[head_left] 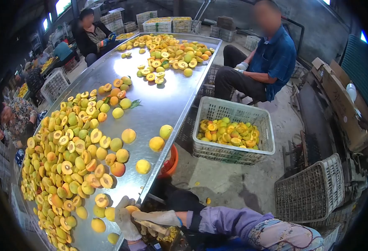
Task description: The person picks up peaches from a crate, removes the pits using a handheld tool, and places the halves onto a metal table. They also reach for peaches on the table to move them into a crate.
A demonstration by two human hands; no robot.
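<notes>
Windows (62,6): blown-out white, upper left
Table (154,109): strong white glare on bare metal
Floor (219,180): dimmer, soft shadows
Left background: murky, soft in detail
Picture edges: strong fisheye bend, black corners
Fruit (67,168): brightly lit, fairly sharp

Your fruit-processing workshop, metal tabletop (161,111) at eleven o'clock, heaped cut fruit (67,168) on it, slatted crate (234,154) at one, filled crates (157,28) at twelve

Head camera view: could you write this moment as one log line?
left hand: gloved, holding fruit | right hand: gloved, close against it | metal table: loose fruit, whole and halved | crate: piled fruit inside
</notes>
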